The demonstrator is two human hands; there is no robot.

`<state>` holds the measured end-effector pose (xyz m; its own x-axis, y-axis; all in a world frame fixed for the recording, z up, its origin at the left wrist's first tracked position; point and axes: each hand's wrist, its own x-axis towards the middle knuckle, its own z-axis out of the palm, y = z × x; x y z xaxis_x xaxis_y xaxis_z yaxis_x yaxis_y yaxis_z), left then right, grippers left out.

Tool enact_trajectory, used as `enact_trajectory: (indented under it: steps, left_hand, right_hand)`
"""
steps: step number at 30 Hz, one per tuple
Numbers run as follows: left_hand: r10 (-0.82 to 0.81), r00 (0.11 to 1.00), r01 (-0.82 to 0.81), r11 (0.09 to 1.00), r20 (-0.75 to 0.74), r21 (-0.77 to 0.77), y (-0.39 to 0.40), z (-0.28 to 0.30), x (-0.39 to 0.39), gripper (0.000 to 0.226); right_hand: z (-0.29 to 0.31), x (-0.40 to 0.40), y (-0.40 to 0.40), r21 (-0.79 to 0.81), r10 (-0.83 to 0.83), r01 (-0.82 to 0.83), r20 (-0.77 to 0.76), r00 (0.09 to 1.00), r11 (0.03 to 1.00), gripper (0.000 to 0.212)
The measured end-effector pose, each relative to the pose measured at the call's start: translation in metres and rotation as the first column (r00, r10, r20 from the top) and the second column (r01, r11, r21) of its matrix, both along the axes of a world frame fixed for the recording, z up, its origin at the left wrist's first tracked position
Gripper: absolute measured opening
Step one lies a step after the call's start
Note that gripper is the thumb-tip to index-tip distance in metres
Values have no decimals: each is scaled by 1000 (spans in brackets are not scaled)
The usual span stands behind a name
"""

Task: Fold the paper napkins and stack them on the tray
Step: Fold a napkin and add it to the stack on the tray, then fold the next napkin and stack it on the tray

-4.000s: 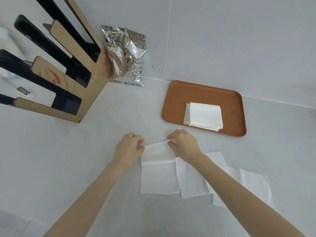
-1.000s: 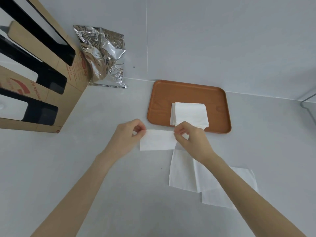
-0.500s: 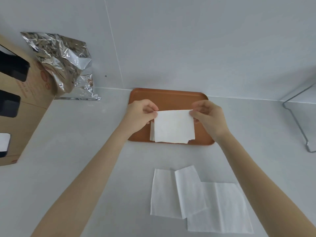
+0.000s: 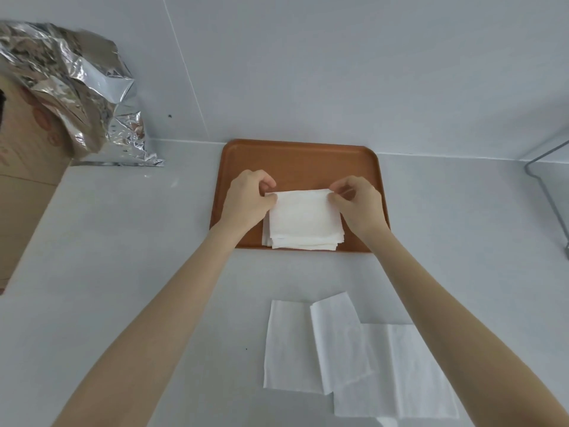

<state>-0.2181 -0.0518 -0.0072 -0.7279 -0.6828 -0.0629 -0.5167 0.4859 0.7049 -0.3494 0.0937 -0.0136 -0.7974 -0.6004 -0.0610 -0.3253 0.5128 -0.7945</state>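
Observation:
A folded white napkin (image 4: 303, 214) lies on top of a stack of folded napkins (image 4: 303, 243) on the brown tray (image 4: 300, 158) against the wall. My left hand (image 4: 248, 200) pinches its far left corner. My right hand (image 4: 358, 203) pinches its far right corner. Both hands rest over the tray. Three unfolded napkins (image 4: 345, 349) lie overlapping on the counter nearer to me, between my forearms.
A crumpled silver foil bag (image 4: 80, 90) leans at the back left beside a cardboard box (image 4: 21, 167). A grey wire frame (image 4: 551, 186) stands at the right edge. The wall runs right behind the tray.
Both hands carried the folded napkin from the counter over to the tray and lowered it onto the stack. The camera view swung right toward the tray.

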Motion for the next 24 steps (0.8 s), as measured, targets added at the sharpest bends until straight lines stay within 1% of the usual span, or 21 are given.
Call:
enact_trajectory:
  steps: [2,4,6,8,10,12,15,18,20,22,24]
  left_hand:
    - [-19,999,17,998,-45,-57,7,10,2,14]
    - [-78,993,70,993,-88,-93,21,24,5,11]
    - [-155,981,147,986,-116,-74,41,36,9,8]
    - [-225,966,225,974,-129,-13,66,42,12,8]
    - [-309,947,313,949,-89,29,89,40,15,9]
    - [-414,910,414,908,-15,59,107,32,19,12]
    - [-536,837,534,844,113,43,128,12,26,17]
    - [-566,803,569,821,187,44,141,-6,32,24]
    - [-567,801,573,819,192,27,146,-14,34,27]
    - [-557,812,567,824,177,-5,148,-17,36,24]
    - [-540,826,551,834,158,-30,148,-19,37,19]
  right_hand:
    - [11,3,7,-5,31,-31,-39,999,1000,9]
    - [29,11,22,13,79,-78,-51,996,997,8]
    - [45,23,42,61,144,-143,-17,989,988,8]
    - [58,41,68,106,192,-194,23,981,975,8]
    - [62,58,96,155,204,-208,40,978,966,8]
    - [58,75,120,243,198,-205,51,979,948,8]
    - [41,101,148,390,166,-183,76,983,902,10]
    - [24,120,164,463,116,-123,45,992,878,11]
    - [14,127,170,491,87,-93,36,996,866,9]
    - [8,132,173,520,64,-70,31,998,851,10]
    - [4,134,175,503,30,-39,28,999,863,10]
